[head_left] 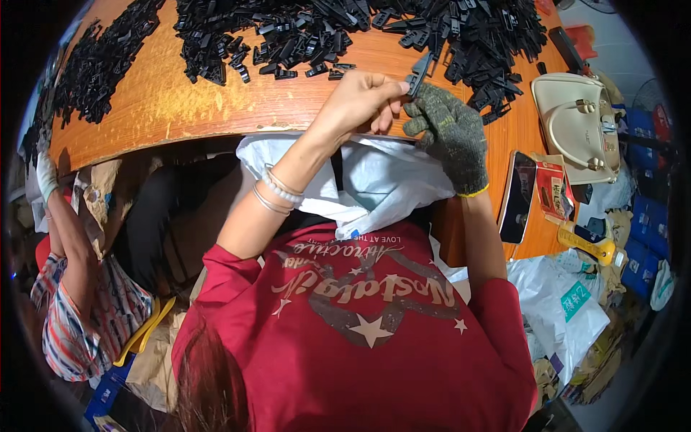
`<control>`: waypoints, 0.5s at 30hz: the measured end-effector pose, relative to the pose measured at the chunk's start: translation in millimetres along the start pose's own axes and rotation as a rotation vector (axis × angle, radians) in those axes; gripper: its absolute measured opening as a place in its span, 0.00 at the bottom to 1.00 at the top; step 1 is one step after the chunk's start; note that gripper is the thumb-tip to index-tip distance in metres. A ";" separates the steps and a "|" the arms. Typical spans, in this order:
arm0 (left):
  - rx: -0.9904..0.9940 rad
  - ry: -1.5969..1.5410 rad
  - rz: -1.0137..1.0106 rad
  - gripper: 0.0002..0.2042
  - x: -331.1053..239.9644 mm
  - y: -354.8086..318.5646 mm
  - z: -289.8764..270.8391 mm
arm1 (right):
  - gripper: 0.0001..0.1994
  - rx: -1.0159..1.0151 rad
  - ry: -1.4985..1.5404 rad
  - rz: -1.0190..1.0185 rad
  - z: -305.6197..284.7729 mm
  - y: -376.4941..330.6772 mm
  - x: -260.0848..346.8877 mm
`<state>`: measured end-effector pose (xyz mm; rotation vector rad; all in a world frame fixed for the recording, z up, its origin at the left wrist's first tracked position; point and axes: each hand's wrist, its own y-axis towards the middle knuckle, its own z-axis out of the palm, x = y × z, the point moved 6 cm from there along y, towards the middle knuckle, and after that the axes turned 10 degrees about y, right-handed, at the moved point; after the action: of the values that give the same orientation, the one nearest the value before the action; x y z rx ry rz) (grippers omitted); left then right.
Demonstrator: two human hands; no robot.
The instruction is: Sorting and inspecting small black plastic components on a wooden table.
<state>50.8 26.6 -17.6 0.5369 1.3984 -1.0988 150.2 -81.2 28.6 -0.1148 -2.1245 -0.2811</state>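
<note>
My left hand [360,101] is bare, with bracelets on the wrist, and pinches a small dark plastic clip part [418,72] at the table's near edge. My right hand [448,133], in a grey knit glove, touches the same part from below with its fingertips. Both hands meet over a white plastic bag [381,180] that hangs open between the table edge and my red shirt. Several loose black plastic parts [302,36] lie heaped just beyond the hands on the orange wooden table [180,101].
More black parts [93,65] are piled at the far left and at the right [489,43]. A beige handbag [576,126], a phone [518,194], a red packet [553,189] and a yellow tool [592,245] lie on the right. Another person in a striped shirt [79,309] works at the left.
</note>
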 end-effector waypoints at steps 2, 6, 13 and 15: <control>0.032 -0.081 0.001 0.16 1.9 -7.2 -0.8 | 0.16 -0.061 0.109 -0.075 2.6 5.0 9.5; 0.154 -0.263 0.022 0.13 0.3 -20.2 5.8 | 0.15 -0.178 -0.331 -0.337 7.0 2.2 17.0; -0.733 1.065 0.552 0.06 -30.6 -47.2 -32.7 | 0.16 -0.160 -0.362 -0.336 19.0 8.6 30.8; -0.796 1.163 0.546 0.06 -33.5 -47.6 -47.7 | 0.15 -0.144 -0.467 -0.402 20.4 6.9 34.7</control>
<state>-7.6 55.6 20.0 0.9253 2.2843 0.3777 116.1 -70.5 48.3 0.1852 -2.5817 -0.7012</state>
